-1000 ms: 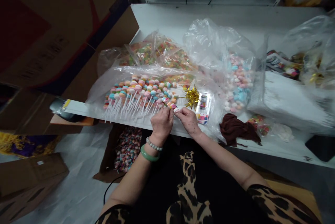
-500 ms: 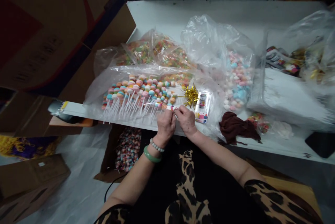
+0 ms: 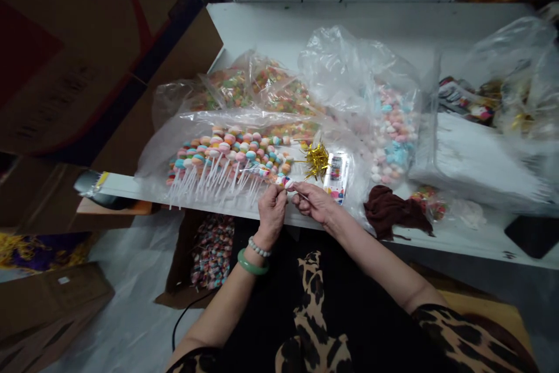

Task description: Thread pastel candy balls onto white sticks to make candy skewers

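Between my hands is a candy lollipop (image 3: 285, 181) in a clear wrapper with coloured print, pointing up and left over the table edge. My left hand (image 3: 271, 210) is closed in a pinch at the wrapper's lower end. The fingers of my right hand (image 3: 315, 203) are closed around the white stick end, close beside the left. Just beyond lie striped marshmallow pops (image 3: 225, 147) on white sticks, in several rows. Right of them are a bundle of gold twist ties (image 3: 317, 160) and a stack of printed cards or wrappers (image 3: 336, 178).
Clear bags of gummy candies (image 3: 279, 85) and pastel marshmallows (image 3: 395, 128) stand behind. A brown cloth (image 3: 395, 212) and a pile of clear sheets (image 3: 484, 157) lie to the right. A large carton (image 3: 100, 64) rises at left; a box of wrapped candies (image 3: 212, 251) sits below.
My right hand has turned and shifted slightly, its fingers now along the stick. My left hand has moved a little down and left. More of the lollipop's coloured wrapper shows above my hands.
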A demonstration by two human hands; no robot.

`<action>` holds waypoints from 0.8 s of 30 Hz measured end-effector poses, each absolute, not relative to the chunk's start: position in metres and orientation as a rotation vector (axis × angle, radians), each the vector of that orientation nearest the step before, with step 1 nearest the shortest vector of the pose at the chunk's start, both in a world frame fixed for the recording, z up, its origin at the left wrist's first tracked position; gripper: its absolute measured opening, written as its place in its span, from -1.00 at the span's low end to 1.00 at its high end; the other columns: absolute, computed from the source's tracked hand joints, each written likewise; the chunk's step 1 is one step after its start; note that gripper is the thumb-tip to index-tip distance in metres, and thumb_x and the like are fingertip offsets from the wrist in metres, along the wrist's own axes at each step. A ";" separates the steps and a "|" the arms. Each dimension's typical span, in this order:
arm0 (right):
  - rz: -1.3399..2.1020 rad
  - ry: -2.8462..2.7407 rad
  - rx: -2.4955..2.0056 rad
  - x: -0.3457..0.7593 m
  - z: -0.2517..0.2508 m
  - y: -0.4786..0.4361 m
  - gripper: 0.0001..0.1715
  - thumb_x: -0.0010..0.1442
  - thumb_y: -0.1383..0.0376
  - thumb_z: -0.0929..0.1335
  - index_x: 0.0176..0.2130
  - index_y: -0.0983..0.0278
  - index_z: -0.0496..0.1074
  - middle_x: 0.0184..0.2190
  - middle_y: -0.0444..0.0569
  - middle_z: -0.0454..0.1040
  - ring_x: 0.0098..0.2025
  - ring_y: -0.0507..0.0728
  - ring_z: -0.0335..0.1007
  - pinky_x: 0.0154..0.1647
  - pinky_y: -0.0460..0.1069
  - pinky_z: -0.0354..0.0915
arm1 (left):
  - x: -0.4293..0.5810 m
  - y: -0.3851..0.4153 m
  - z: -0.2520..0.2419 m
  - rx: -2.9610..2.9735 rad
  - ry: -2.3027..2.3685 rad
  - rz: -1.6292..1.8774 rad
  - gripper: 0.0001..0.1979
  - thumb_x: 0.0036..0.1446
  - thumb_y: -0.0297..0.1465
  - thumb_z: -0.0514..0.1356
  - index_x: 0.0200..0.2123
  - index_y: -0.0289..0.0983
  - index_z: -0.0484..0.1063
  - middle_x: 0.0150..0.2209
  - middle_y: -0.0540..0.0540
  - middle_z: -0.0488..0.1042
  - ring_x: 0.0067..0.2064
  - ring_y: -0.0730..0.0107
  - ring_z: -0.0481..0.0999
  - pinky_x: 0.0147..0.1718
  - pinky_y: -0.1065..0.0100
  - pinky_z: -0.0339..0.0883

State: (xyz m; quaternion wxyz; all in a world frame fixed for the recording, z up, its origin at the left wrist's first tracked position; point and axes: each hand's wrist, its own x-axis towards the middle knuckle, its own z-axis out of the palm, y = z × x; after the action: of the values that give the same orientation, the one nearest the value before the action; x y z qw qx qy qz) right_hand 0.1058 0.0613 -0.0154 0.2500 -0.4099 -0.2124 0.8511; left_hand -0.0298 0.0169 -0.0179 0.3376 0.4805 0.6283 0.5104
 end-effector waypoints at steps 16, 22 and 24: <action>1.785 -0.965 -1.148 0.089 -0.015 0.044 -0.79 0.01 0.15 0.39 -0.36 0.22 0.40 -0.63 -0.27 0.35 -0.70 -0.08 0.12 -0.70 -0.15 0.02 | -0.031 0.014 -0.016 1.624 1.772 1.257 -0.84 0.06 -0.43 0.18 -0.54 -0.20 0.31 -0.56 0.02 0.24 -0.46 0.38 0.24 -0.35 0.34 0.11; 2.104 -0.674 -1.092 0.098 -0.008 0.054 -0.63 -0.02 0.03 0.42 -0.47 0.26 0.32 -0.67 -0.25 0.30 -0.72 -0.10 0.05 -0.75 -0.16 -0.11 | -0.029 0.013 -0.014 1.539 1.650 1.293 -0.89 0.09 -0.42 0.18 -0.49 -0.20 0.36 -0.54 0.03 0.30 -0.47 0.41 0.26 -0.38 0.37 0.13; 2.112 -0.619 -1.096 0.096 -0.007 0.054 -0.66 -0.10 0.13 0.46 -0.48 0.26 0.30 -0.65 -0.26 0.32 -0.70 -0.11 0.08 -0.75 -0.17 -0.12 | -0.028 0.012 -0.013 1.469 1.651 1.298 -0.85 0.11 -0.40 0.17 -0.51 -0.21 0.34 -0.55 0.04 0.30 -0.48 0.43 0.26 -0.40 0.39 0.13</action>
State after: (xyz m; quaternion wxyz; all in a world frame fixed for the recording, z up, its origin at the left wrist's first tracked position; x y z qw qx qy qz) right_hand 0.0959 0.0535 -0.0074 0.3349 -0.4200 -0.2372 0.8094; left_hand -0.0280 0.0122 -0.0131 0.2854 0.5493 0.6176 0.4852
